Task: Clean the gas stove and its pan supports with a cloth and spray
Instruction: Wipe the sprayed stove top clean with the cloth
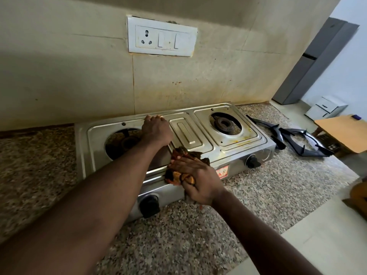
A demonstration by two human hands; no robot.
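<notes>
Gas stove (186,133) partly hid under left hand (156,131), fingers curled over far rim, tips unseen; right hand (195,179) clutched cloth (177,175), thumb buried.

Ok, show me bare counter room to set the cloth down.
Bare granite counter lies left of the stove and in front of it, down to the counter's edge. Right of the stove is crowded: the pan supports lie there.

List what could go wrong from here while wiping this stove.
The patterned orange-brown cloth works the steel two-burner stove's front edge just above a black control knob; a slip might turn it. The black metal pan supports lie by the speckled granite counter's end and could get knocked off.
</notes>
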